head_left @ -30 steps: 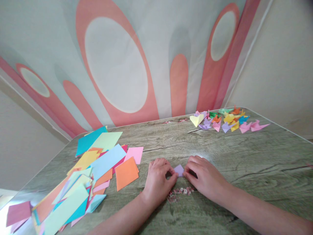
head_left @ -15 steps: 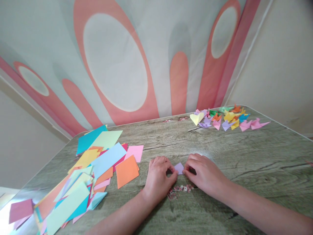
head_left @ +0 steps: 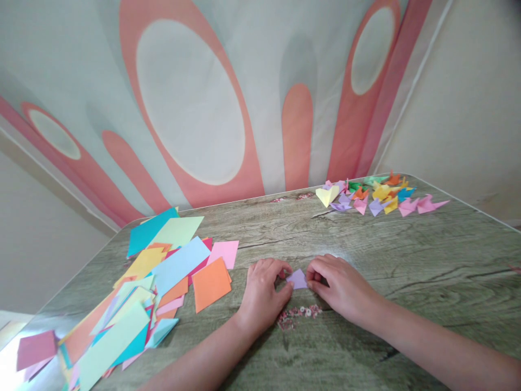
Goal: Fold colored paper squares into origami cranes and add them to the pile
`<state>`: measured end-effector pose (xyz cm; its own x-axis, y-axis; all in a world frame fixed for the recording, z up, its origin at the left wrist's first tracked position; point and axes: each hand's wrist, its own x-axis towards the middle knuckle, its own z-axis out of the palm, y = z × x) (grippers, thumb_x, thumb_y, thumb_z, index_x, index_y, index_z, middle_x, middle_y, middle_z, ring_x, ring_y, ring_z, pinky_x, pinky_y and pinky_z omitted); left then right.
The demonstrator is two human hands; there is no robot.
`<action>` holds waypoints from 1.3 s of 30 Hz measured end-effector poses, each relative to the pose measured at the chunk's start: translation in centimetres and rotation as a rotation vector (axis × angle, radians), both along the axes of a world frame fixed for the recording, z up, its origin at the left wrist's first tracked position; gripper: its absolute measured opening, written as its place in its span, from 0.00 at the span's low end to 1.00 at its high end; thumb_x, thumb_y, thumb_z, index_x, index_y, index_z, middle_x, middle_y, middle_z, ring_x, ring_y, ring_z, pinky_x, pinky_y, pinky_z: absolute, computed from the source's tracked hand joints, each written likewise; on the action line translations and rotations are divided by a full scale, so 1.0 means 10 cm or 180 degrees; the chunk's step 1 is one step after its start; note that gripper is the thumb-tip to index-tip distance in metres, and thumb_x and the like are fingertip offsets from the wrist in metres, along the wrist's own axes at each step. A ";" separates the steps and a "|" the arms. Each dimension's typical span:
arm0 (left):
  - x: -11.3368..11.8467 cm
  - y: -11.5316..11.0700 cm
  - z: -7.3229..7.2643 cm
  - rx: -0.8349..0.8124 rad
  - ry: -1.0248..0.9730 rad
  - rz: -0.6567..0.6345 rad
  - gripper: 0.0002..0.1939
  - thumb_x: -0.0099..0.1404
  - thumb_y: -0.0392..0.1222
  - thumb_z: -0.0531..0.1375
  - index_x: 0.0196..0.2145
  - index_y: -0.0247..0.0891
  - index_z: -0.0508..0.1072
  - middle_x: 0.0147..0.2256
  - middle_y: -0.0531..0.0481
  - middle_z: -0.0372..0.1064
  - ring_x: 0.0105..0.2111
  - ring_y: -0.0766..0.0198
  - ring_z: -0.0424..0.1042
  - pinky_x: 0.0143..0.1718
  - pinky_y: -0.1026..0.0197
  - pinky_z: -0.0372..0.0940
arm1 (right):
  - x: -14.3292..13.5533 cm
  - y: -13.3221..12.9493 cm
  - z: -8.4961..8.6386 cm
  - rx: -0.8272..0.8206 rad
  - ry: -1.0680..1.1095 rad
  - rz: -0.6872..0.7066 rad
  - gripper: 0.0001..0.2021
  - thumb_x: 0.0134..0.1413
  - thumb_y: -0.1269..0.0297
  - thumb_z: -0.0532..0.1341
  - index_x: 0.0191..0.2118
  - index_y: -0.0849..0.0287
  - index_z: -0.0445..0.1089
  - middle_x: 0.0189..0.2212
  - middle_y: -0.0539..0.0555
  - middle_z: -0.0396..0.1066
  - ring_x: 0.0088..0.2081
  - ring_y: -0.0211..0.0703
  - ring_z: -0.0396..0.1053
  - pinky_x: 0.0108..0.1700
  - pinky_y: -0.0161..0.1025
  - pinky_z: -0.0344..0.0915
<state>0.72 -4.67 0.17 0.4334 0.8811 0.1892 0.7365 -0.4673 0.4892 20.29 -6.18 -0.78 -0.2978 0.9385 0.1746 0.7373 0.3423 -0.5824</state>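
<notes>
A small piece of purple folded paper (head_left: 298,279) lies on the wood-patterned table (head_left: 260,233) between my two hands. At its left corner is my left hand (head_left: 266,285); the thumb tip touches the paper and the index finger is lifted apart from the thumb. My right hand (head_left: 336,285) pinches the paper's right edge between thumb and fingertips. Just below the paper, a strip of pinkish flower pattern (head_left: 301,312) shows on the tabletop.
On the left spreads a pile of coloured paper sheets (head_left: 114,347), with an orange square (head_left: 211,285) nearest my left hand. Several folded paper figures (head_left: 380,198) stand at the back right, a pale yellow heart-shaped one (head_left: 326,195) among them. A patterned backdrop (head_left: 268,108) hangs behind the table.
My left index finger has lifted away from the thumb, so more of the purple paper shows. My right hand stays at the paper's right edge.
</notes>
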 end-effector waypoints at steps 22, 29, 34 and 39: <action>-0.05 -0.03 0.04 0.0239 0.0042 -0.0750 0.08 0.67 0.36 0.53 0.38 0.40 0.72 0.42 0.48 0.70 0.45 0.60 0.66 0.49 0.55 0.56 | -0.01 -0.06 -0.03 0.0218 0.0107 0.0054 0.04 0.55 0.70 0.61 0.30 0.56 0.72 0.29 0.51 0.68 0.36 0.44 0.65 0.40 0.41 0.62; -0.04 -0.03 0.04 0.0082 0.0007 -0.0514 0.03 0.63 0.38 0.58 0.36 0.39 0.71 0.39 0.48 0.69 0.43 0.59 0.66 0.47 0.55 0.57 | -0.01 -0.08 -0.03 0.0097 0.0044 0.0077 0.04 0.55 0.69 0.62 0.29 0.57 0.70 0.30 0.51 0.67 0.37 0.44 0.64 0.39 0.41 0.60; -0.03 -0.01 0.05 0.0034 0.0028 -0.0515 0.02 0.63 0.39 0.59 0.33 0.39 0.71 0.39 0.49 0.69 0.43 0.60 0.66 0.47 0.56 0.56 | 0.01 -0.09 0.00 0.0072 0.0044 0.0170 0.05 0.55 0.71 0.61 0.29 0.57 0.70 0.30 0.50 0.67 0.36 0.43 0.63 0.39 0.40 0.59; -0.01 -0.03 0.05 0.0154 0.0186 -0.0528 0.03 0.64 0.39 0.57 0.33 0.39 0.70 0.37 0.48 0.68 0.42 0.59 0.66 0.46 0.55 0.56 | -0.01 -0.08 -0.01 0.0130 0.0058 0.0164 0.04 0.53 0.72 0.63 0.30 0.57 0.69 0.31 0.50 0.67 0.37 0.44 0.63 0.39 0.41 0.59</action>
<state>0.58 -4.97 0.71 0.5836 0.7871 0.1998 0.6738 -0.6067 0.4218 20.21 -7.02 -0.84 -0.3420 0.9140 0.2182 0.7075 0.4033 -0.5804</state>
